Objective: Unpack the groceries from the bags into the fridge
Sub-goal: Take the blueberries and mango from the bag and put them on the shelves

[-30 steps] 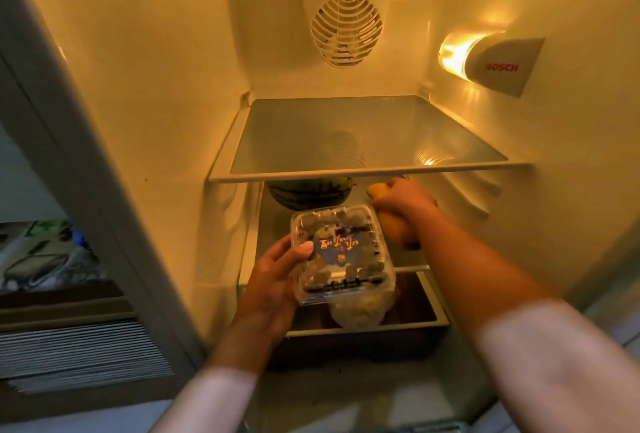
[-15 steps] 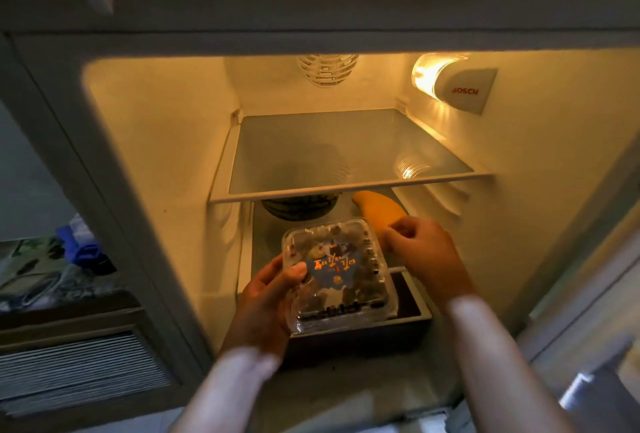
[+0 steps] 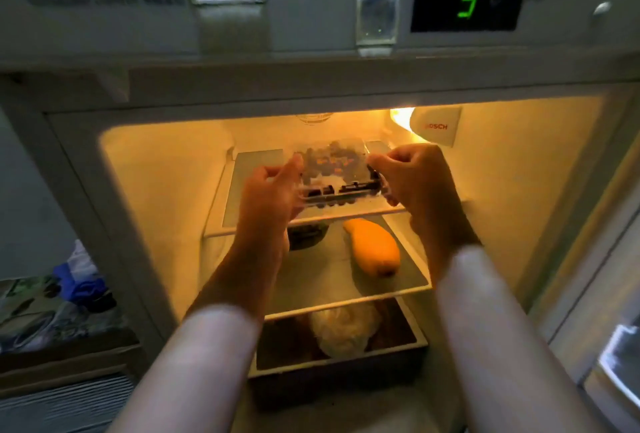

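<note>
Both hands carry a clear plastic clamshell of dark berries at the front edge of the fridge's upper glass shelf; the left hand closes its grip on the box's left end and the right hand on its right end, fingers curled over the rim. The box appears level and just above the shelf, though whether its base already touches the glass cannot be told, since the hands and the box's own front wall cover that line. To do this step well, the person would likely keep the box flat so the lid stays latched and the berries do not shift, slide it back from the front edge toward the middle of the shelf, and let go only once it sits fully on the glass. On the shelf below, a yellow-orange mango lies toward the right edge, and a dark rounded fruit near the back is mostly hidden behind the left wrist. In the bottom drawer sits a pale bagged item whose contents are unreadable. The label on the clamshell is blurred.
</note>
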